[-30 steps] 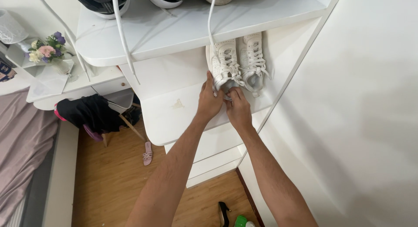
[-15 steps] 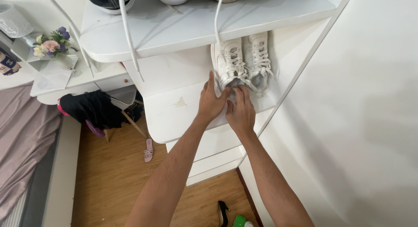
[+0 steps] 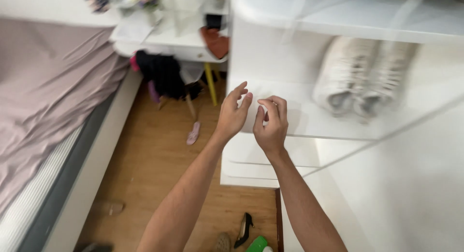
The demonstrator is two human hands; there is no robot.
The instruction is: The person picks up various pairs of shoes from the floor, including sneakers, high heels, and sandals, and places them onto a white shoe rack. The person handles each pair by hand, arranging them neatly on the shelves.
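Bedroom with wooden floor (image 3: 154,170), white shelf unit (image 3: 309,121) in front. Head view: left hand (image 3: 233,114) fingers loosely spread, holding nothing. Right hand (image 3: 270,124) fingers curled, empty, just beside left. White sneakers (image 3: 362,80) on shelf, right of fingers, apart, blurred.

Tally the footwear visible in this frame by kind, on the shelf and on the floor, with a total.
White sneakers on the white shelf, right of both hands: 2
Pink slipper on the wood floor: 1
Black high-heeled shoe on the floor: 1
Tan shoe beside it, partly cut off: 1
Total: 5
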